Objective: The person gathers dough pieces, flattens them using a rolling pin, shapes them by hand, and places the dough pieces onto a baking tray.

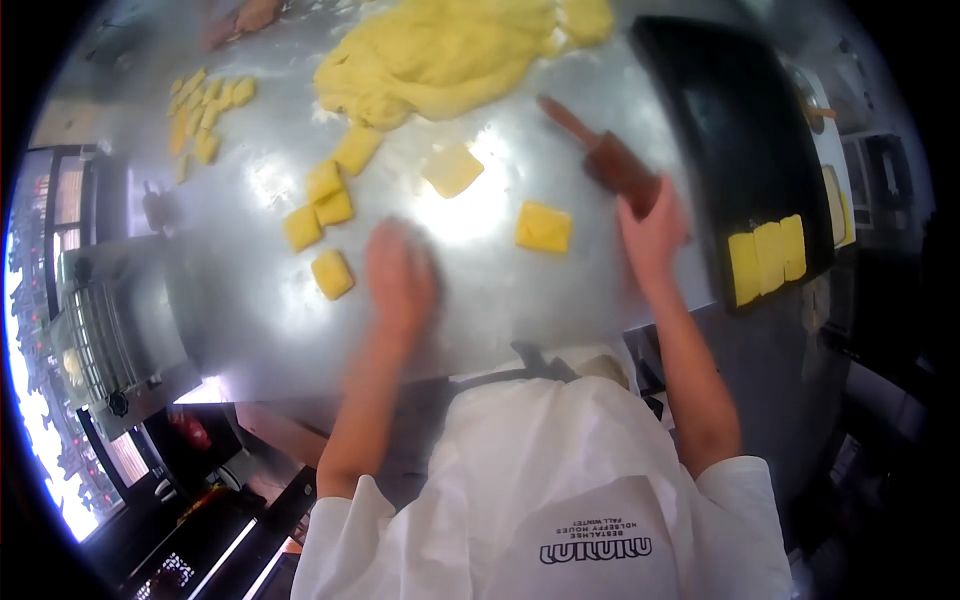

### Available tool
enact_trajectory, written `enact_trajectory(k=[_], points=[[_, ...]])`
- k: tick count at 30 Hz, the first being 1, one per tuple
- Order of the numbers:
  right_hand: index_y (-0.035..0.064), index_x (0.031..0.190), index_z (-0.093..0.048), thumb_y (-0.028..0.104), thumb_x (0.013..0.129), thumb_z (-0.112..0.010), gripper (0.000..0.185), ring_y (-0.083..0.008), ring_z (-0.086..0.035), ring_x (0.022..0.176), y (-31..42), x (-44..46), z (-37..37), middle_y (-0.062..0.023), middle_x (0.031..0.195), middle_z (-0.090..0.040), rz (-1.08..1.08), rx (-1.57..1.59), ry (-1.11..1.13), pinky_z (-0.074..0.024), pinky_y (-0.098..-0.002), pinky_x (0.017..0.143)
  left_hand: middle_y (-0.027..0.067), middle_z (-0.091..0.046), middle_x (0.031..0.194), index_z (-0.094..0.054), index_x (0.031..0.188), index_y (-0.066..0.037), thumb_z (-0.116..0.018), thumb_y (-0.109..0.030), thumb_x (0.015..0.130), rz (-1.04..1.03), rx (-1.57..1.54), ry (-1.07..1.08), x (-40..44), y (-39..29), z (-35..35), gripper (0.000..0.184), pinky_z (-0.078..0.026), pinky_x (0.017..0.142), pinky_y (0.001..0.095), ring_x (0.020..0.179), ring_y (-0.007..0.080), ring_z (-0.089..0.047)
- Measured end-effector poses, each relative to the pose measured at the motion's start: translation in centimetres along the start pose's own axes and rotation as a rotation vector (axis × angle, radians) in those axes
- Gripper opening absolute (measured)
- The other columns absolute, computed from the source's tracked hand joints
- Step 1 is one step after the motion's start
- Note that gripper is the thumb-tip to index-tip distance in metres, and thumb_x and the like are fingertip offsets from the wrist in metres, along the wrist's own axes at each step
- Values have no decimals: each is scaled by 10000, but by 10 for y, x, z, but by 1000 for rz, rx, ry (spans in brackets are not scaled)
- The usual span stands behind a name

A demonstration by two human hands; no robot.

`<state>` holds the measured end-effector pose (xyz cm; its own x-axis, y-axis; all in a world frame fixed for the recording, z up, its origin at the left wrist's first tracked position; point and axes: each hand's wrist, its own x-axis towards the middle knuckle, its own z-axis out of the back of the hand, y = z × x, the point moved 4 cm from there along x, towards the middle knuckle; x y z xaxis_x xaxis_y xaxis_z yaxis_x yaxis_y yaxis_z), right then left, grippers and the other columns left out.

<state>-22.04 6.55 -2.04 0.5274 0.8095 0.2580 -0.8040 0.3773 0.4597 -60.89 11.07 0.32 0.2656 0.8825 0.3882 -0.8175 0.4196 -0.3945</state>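
Observation:
My right hand (655, 235) is wrapped round one end of a small brown rolling pin (618, 167), whose thin handle points away to the upper left. My left hand (400, 275) is smeared by motion over the steel table (480, 310); what its fingers do is unclear. Close to it on the left lies a yellow dough piece (332, 274), with several more pieces (325, 182) just beyond. A folded dough piece (544, 228) rests between my hands. Farther off is a flat, paler dough square (453, 171).
A big mass of yellow dough (430, 55) lies at the far side, with small dough bits (208, 108) to its left. Along the right edge sits a black tray (745, 150) with several flat yellow pieces (768, 260) at its near end. Another person's hand (250, 18) shows at the top left.

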Motion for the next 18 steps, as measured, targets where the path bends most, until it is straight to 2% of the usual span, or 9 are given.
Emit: enact_trajectory(k=[1, 3, 4, 6, 9, 12, 13, 18], points=[[92, 1472, -495, 311, 856, -807, 724, -361, -602, 1248, 1, -6, 3, -178, 1314, -655, -6, -8, 0, -407, -484, 1098, 250, -593, 1422, -577, 1394, -8, -703, -119, 959, -77, -112, 105, 6, -22, -8, 466, -437, 1127, 501, 1310, 443, -560], [96, 1469, -499, 313, 846, -811, 730, -364, -604, 1243, 2, -15, 8, -177, 1315, -655, -26, -8, 3, -414, -484, 1084, 241, -574, 1453, -521, 1450, 5, -708, -139, 959, -83, -392, 375, 20, -62, -36, 544, -408, 1173, 473, 1377, 438, -519], [96, 1466, -502, 314, 843, -811, 729, -366, -606, 1238, 1, -19, 10, -177, 1317, -654, -41, 0, 2, -417, -484, 1077, 241, -526, 1507, -503, 1462, 8, -759, -140, 910, -128, -398, 413, 36, -84, -38, 626, -390, 1191, 463, 1415, 446, -471], [95, 1459, -510, 315, 839, -812, 724, -369, -608, 1231, -2, -23, 13, -177, 1319, -655, -75, 13, -10, -424, -482, 1065, 216, -543, 1466, -510, 1442, 8, -859, -161, 800, -243, -433, 411, 53, -105, -52, 750, -419, 1147, 463, 1364, 430, -497], [92, 1448, -522, 316, 832, -817, 719, -374, -612, 1220, -9, -31, 19, -178, 1315, -660, -123, 17, -21, -430, -476, 1053, 183, -593, 1329, -558, 1370, -2, -931, -190, 687, -353, -377, 515, 67, -107, -70, 800, -454, 1050, 474, 1218, 405, -555], [88, 1440, -530, 320, 820, -830, 727, -382, -615, 1209, -13, -43, 24, -181, 1303, -666, -164, 25, -24, -433, -476, 1050, 157, -600, 1208, -600, 1292, -25, -952, -214, 642, -342, -314, 610, 75, -104, -69, 763, -464, 960, 472, 1095, 382, -564], [87, 1438, -532, 322, 816, -834, 731, -384, -614, 1209, -12, -44, 27, -181, 1300, -667, -172, 32, -8, -434, -480, 1050, 157, -605, 1200, -621, 1255, -42, -948, -208, 652, -304, -300, 628, 74, -106, -70, 705, -461, 953, 471, 1093, 397, -559], [84, 1428, -540, 332, 802, -846, 739, -390, -650, 1147, -21, -35, 28, -173, 1270, -687, -47, 10, -21, -491, -488, 993, 188, -585, 1255, -607, 1326, -55, -946, -217, 666, -74, -222, 482, 23, -100, -58, 759, -447, 997, 506, 1141, 419, -546]])
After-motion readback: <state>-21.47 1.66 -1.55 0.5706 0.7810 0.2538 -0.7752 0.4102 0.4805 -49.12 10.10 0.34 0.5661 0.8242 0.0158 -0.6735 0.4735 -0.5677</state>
